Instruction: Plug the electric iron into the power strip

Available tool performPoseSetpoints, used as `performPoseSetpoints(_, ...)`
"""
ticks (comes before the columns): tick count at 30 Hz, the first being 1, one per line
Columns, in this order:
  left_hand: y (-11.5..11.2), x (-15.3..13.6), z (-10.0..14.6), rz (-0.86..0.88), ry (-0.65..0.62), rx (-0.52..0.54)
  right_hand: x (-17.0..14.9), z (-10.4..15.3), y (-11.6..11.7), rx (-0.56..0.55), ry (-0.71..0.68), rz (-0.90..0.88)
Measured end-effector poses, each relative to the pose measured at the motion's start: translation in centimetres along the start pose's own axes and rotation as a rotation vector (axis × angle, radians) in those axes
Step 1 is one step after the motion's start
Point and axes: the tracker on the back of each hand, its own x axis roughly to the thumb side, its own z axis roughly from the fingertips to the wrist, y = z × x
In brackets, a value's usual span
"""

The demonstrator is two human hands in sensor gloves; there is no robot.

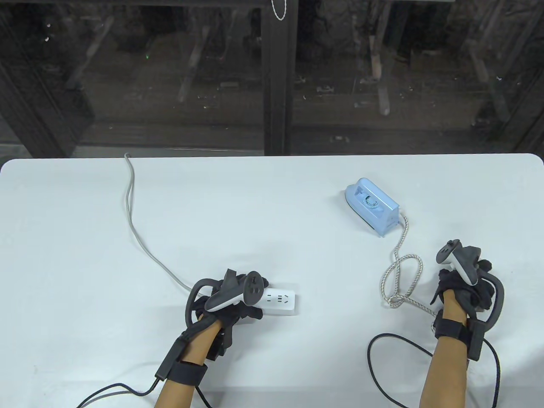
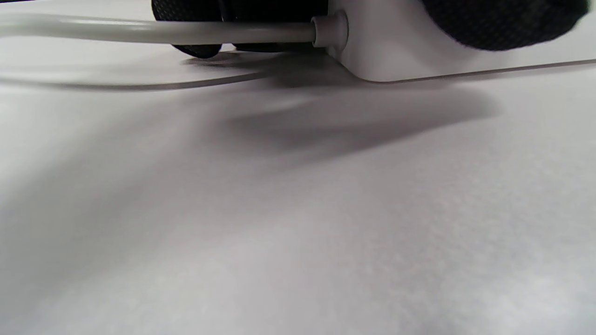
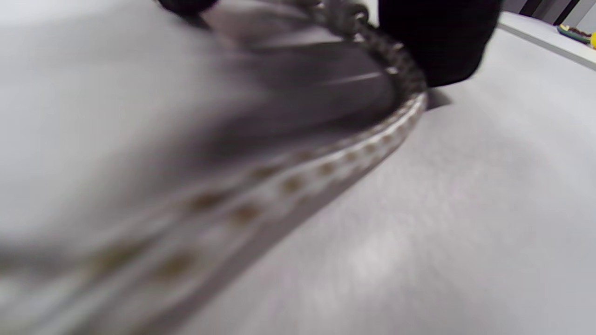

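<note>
The white power strip (image 1: pixel 281 300) lies on the table at the front left, and my left hand (image 1: pixel 244 304) grips its left end. In the left wrist view, gloved fingers (image 2: pixel 489 23) press on the strip's body (image 2: pixel 386 46) where its grey cable (image 2: pixel 163 30) enters. The light blue electric iron (image 1: pixel 372 206) stands at the right, apart from both hands. Its braided cord (image 1: pixel 403 276) loops down to my right hand (image 1: pixel 461 289). In the right wrist view the cord (image 3: pixel 326 163) runs up between the gloved fingers (image 3: pixel 437 37). The plug is hidden.
The strip's grey cable (image 1: pixel 136 229) runs off the table's far left edge. Black glove wires (image 1: pixel 382 365) loop on the table by my right forearm. A dark window lies beyond the table's far edge.
</note>
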Motion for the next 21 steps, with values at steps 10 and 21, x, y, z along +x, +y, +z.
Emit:
performPoseSetpoints(10, 0.0, 0.1, 0.0, -0.010, 0.002, 0.002, 1.7, 0.8, -1.2, -0.144, -0.004, 0.198)
performPoseSetpoints(21, 0.0, 0.2, 0.0, -0.013, 0.004, 0.000, 1.5, 1.1, -1.8, -0.115, 0.035, 0.118)
